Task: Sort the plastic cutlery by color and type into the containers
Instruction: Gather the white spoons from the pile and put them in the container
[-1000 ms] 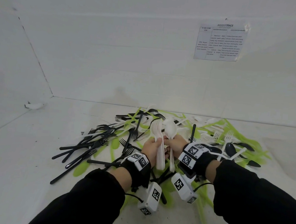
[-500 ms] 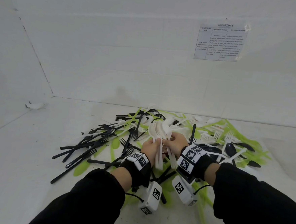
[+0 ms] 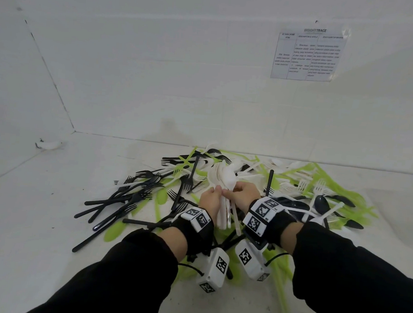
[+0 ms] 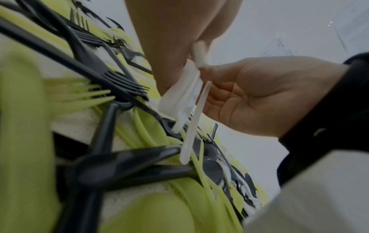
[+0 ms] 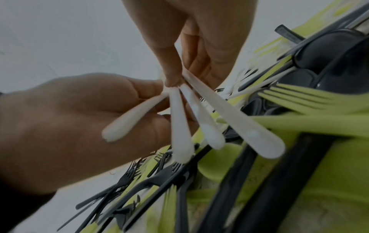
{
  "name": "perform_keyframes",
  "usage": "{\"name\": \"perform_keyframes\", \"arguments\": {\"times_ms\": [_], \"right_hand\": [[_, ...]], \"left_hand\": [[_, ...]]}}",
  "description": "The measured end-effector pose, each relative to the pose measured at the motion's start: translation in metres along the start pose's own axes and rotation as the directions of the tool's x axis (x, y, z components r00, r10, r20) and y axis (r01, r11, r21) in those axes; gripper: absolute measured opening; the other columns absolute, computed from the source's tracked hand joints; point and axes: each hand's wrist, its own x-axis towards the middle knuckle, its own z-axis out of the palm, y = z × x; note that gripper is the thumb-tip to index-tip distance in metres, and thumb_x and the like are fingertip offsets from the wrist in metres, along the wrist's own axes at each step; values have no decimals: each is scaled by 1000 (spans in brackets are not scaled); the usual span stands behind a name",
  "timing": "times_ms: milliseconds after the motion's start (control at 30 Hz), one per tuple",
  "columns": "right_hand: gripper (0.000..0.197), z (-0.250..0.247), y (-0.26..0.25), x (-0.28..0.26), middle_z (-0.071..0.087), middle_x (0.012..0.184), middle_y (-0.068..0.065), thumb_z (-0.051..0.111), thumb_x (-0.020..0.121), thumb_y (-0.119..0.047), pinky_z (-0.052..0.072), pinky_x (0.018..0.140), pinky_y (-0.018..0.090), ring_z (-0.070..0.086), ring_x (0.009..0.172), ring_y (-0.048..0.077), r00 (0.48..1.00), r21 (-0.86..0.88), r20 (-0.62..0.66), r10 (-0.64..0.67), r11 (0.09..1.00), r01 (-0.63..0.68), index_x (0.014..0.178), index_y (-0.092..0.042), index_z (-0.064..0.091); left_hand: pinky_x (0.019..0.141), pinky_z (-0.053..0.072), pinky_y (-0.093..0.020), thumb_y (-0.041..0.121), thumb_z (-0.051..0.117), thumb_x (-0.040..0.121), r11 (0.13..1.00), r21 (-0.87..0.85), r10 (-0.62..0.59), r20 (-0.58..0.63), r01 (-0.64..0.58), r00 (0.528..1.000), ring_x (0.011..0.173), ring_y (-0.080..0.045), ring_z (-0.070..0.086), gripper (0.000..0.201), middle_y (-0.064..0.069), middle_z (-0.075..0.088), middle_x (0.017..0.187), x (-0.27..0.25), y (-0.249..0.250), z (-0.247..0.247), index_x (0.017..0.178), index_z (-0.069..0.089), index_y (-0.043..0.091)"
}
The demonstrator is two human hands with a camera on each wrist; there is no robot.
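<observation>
White plastic spoons (image 3: 224, 182) are bunched together over the middle of the heap, bowls up and handles hanging down. The left hand (image 3: 211, 202) has its fingers curled round the bundle, and the right hand (image 3: 243, 195) pinches into the same bundle from the other side, thumb and fingers (image 5: 171, 74) pressed on the handles where they fan out. In the right wrist view you can count four white handles (image 5: 199, 119) splaying apart below the pinch.

Containers: can't see any in these views, so nothing sorted into one that I can tell. Everything else is loose on the white worktop (image 3: 36, 230): black forks (image 3: 129, 195) mostly to the left, lime green cutlery (image 3: 321, 179) mixed through and off to the right, a few black spoons (image 3: 322, 203) on the right side.

Compared with a second ago, the hands sit a bit further forward over the pile and the spoons look more tightly gathered, with the bowls stacked closer. Pile itself looks unchanged.
</observation>
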Motion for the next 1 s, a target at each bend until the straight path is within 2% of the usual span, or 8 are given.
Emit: {"name": "perform_keyframes", "arguments": {"times_ms": [200, 300, 367, 533, 667, 800, 900, 1000], "right_hand": [[12, 6, -1, 2, 65, 71, 2, 67, 82, -14, 54, 80, 38, 63, 74, 22, 990, 153, 77, 122, 979, -133, 71, -17, 64], [11, 6, -4, 0, 64, 79, 13, 63, 84, -5, 50, 90, 48, 62, 79, 28, 981, 296, 134, 141, 939, -175, 92, 2, 66], [11, 7, -5, -2, 64, 80, 14, 61, 87, -7, 51, 87, 48, 62, 77, 29, 981, 285, 149, 122, 945, -160, 94, 1, 65], [13, 9, -3, -2, 66, 94, 21, 57, 89, -7, 50, 89, 53, 64, 92, 39, 977, 220, 152, 151, 958, -182, 93, 3, 65], [20, 11, -2, -2, 66, 106, 26, 55, 89, -6, 49, 91, 55, 63, 99, 41, 984, 200, 140, 113, 970, -140, 105, 4, 64], [23, 9, -3, -5, 66, 107, 25, 54, 90, -6, 50, 91, 52, 63, 101, 40, 993, 166, 100, 65, 983, -81, 109, 3, 63], [23, 10, -2, -7, 67, 100, 21, 54, 92, -14, 52, 87, 49, 64, 96, 37, 994, 109, 100, 39, 993, -50, 109, -1, 63], [22, 11, -1, -7, 67, 94, 14, 56, 91, -18, 50, 90, 49, 64, 96, 34, 997, 31, 77, 13, 999, -16, 105, -5, 66]], "left_hand": [[97, 47, -50, 20, 48, 97, 999, -52, 6, 37, -4, 999, 106, -37, 61, 23, -22, 65, 112, -13, 7, -7, 109, 65, 9], [98, 46, -52, 19, 52, 96, 996, -76, 55, 68, -50, 996, 108, -37, 61, 18, -22, 65, 113, -16, 7, -9, 105, 67, 16], [97, 46, -52, 20, 49, 97, 995, -51, 88, 90, -84, 992, 107, -37, 61, 16, -19, 65, 112, -19, 10, -8, 102, 64, 19], [98, 46, -51, 46, 35, 93, 1000, -19, 10, 58, -9, 998, 105, -34, 62, 40, -20, 65, 111, -11, 5, -3, 100, 62, 17], [94, 48, -46, 17, 36, 99, 998, 24, 49, 33, -50, 998, 95, -30, 60, 26, -20, 63, 102, -16, 12, -7, 99, 61, 10], [90, 50, -49, 13, 37, 100, 999, -23, 31, 87, -29, 996, 98, -35, 61, 25, -26, 62, 112, -14, 15, -10, 107, 61, 9], [78, 50, -43, 8, 32, 101, 990, -134, -14, 140, 33, 990, 82, -29, 60, 28, -19, 60, 103, -22, 19, -8, 121, 50, 1], [85, 45, -48, 4, 31, 101, 978, -199, -22, 171, 57, 985, 83, -28, 59, 29, -22, 56, 111, -26, 19, -6, 124, 47, -1]]}}
